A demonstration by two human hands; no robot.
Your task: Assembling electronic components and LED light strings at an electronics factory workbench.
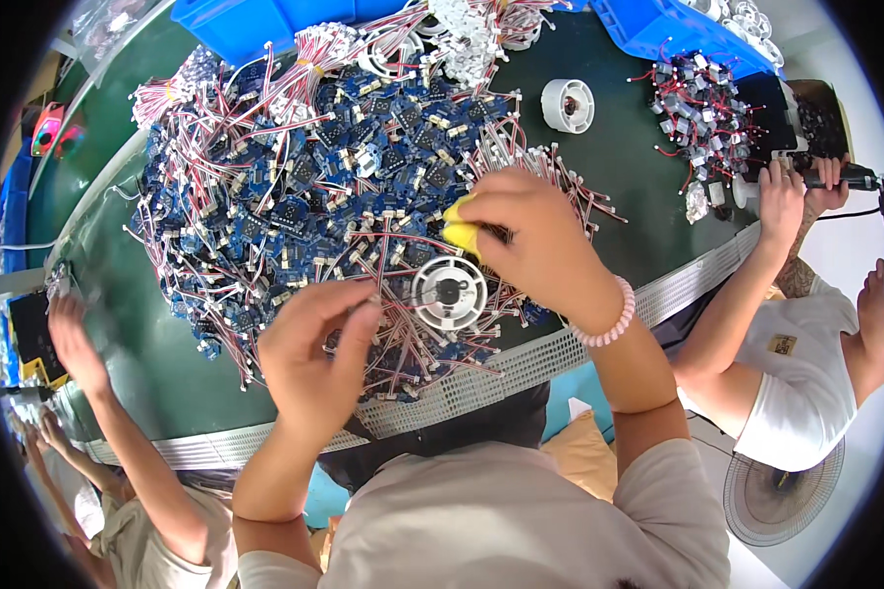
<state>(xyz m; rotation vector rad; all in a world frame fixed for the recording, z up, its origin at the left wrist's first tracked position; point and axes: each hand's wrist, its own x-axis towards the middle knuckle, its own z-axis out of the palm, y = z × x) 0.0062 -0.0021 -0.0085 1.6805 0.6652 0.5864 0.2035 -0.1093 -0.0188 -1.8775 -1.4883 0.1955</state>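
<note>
My own pale shirt [501, 520] is lying nearest, filling the near edge. Beyond it, a white perforated strip [432, 412] is bordering the dark green table [614, 113]. The spoked white round housing [449, 293], dark at its centre, is resting between my hands, on the near part of a broad pile of blue circuit boards [314, 196] and red-and-white leads.

My left hand [319, 344] is reaching in just left of the housing; its thumb and forefinger are pinching together, apparently on a thin lead [395, 305], though this spot is too fine to confirm. My right hand [535, 236], with a pink bead bracelet [614, 319] circling the wrist, is clamping a yellow item [459, 233] above the pile, to the far right of the housing.

Farther off, a second white housing [568, 106] is standing on the table. To the far right, small grey parts [702, 118] with red leads are lying heaped near a blue bin [658, 34]. At right, a co-worker is gripping a dark tool [840, 179]. At left, another co-worker's hand [79, 344] is showing blurred.
</note>
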